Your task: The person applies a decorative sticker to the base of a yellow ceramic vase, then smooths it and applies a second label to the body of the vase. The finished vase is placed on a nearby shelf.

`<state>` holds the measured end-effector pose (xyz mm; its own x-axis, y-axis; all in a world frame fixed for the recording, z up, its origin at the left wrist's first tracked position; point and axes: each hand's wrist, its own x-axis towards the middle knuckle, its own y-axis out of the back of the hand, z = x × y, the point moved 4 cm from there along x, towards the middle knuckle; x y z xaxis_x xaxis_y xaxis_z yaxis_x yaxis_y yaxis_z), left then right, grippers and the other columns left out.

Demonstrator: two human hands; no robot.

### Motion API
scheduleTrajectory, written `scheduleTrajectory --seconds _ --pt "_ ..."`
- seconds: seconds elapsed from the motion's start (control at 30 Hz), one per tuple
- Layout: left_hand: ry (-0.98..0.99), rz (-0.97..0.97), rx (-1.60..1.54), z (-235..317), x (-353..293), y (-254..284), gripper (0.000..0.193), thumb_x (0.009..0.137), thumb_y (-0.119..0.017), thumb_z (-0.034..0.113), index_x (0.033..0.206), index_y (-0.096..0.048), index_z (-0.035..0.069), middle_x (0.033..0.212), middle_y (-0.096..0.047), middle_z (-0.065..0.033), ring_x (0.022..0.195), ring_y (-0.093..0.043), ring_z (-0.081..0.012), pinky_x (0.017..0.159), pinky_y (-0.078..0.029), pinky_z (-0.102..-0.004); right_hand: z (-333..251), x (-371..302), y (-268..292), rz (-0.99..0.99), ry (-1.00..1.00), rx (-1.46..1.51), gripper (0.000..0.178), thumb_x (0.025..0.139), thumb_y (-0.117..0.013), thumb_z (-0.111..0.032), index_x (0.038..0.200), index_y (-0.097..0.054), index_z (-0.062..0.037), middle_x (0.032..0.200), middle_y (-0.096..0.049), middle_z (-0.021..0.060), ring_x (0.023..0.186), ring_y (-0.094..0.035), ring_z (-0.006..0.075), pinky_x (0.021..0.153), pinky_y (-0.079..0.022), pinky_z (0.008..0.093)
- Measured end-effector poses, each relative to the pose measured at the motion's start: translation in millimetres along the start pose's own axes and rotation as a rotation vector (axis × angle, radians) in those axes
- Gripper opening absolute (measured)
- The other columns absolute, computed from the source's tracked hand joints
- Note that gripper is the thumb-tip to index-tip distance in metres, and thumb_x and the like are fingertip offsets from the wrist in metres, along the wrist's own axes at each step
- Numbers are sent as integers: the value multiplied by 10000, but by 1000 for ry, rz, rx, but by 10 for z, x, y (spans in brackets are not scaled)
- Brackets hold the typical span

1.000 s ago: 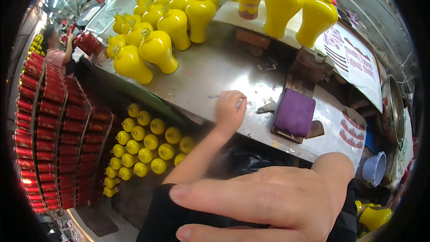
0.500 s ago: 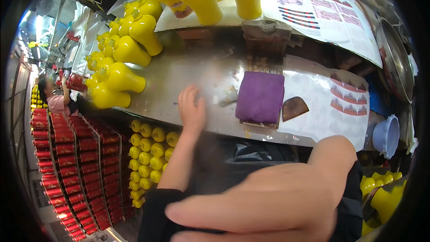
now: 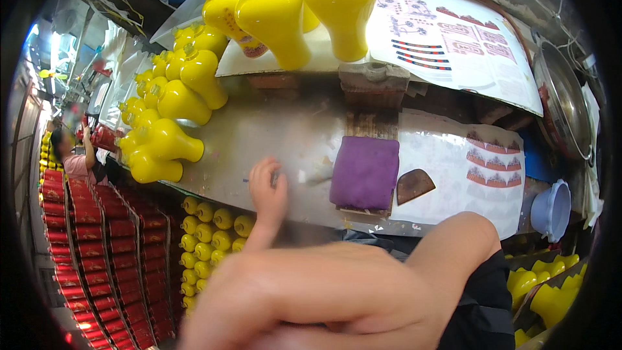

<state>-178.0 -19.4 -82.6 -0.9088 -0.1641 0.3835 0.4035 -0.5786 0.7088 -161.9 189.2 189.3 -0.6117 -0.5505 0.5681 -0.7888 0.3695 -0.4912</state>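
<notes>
My left hand (image 3: 267, 188) is over the metal worktop (image 3: 259, 113), its fingers loosely bent and apart, with nothing in them. A small dark strip lies just left of its fingertips. Close to the camera, my right hand (image 3: 291, 291) stretches across the lower middle of the picture, large and blurred. Its fingers run off below, so what they hold, if anything, is hidden. Beyond both hands a purple folded cloth pad (image 3: 365, 172) rests on a board, with a brown rounded scraper-like piece (image 3: 415, 186) beside it, lying on a white decal sheet (image 3: 447, 168).
Glossy yellow bottles (image 3: 340, 10) stand on a raised white shelf at the back; more yellow bottles (image 3: 181, 100) line the left side. Stacked red boxes (image 3: 84, 253) fill the lower left. A pale blue basin (image 3: 551, 210) sits at right. Another person (image 3: 76, 155) is at far left.
My right hand has swung further left and down across the view. The left hand has stayed over the worktop, its fingers more bent. The whole scene has shifted slightly down and left.
</notes>
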Motion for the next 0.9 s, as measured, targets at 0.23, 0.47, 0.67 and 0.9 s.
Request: scheduleTrajectory --seconds 0.23,0.47,0.67,0.9 --pt "-15 -1 -60 -39 -7 -7 232 846 -668 64 1076 -681 32 1243 -695 -157 1187 -599 -370 1044 -464 -451 762 87 -203 -298 68 -1219 167 819 -651 -165 897 -616 -22 908 -613 131 821 -699 267 693 -552 378" --pt "-34 9 -127 -85 -50 22 239 848 -663 55 1085 -685 38 1236 -701 -152 1204 -605 -379 1081 -449 -472 473 -1316 1337 332 -297 -1893 261 834 -720 -20 1095 -709 -29 1186 -694 173 1058 -684 373 882 -566 443" --pt "-223 94 -151 247 128 146 265 815 -703 34 1079 -690 51 1221 -705 -137 1195 -623 -373 1068 -467 -478 314 -2084 1493 252 -685 -1996 531 770 -793 -26 1283 -655 -38 1293 -657 173 1195 -618 376 1010 -501 448" --pt "-383 212 -274 852 897 184 256 834 -707 32 1090 -691 43 1230 -717 -133 1195 -632 -354 1073 -467 -456 242 -2096 1727 282 -769 -1961 631 709 -840 -50 1308 -646 -20 1129 -634 174 1055 -611 377 946 -510 456"
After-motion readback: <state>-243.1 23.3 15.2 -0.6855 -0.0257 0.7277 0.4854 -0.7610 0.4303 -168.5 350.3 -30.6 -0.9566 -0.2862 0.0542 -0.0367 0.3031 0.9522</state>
